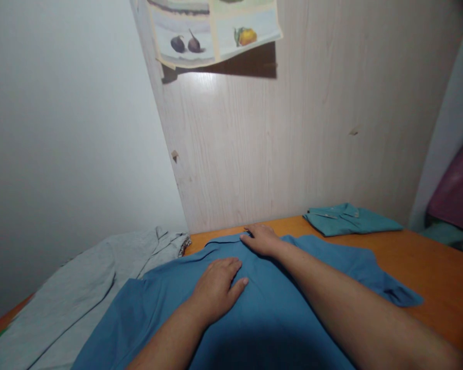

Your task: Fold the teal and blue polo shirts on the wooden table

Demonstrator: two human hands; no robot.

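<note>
A blue shirt lies spread flat on an orange wooden table. My left hand rests palm down on the middle of the shirt, fingers together and stretched out. My right hand lies flat on the shirt's far edge near the collar, fingers extended toward the left. Neither hand holds anything.
A grey garment lies at the left, partly under the blue shirt. A folded teal shirt sits at the table's far right by the pale wood panel. A fruit poster hangs above. Pink fabric is at the right.
</note>
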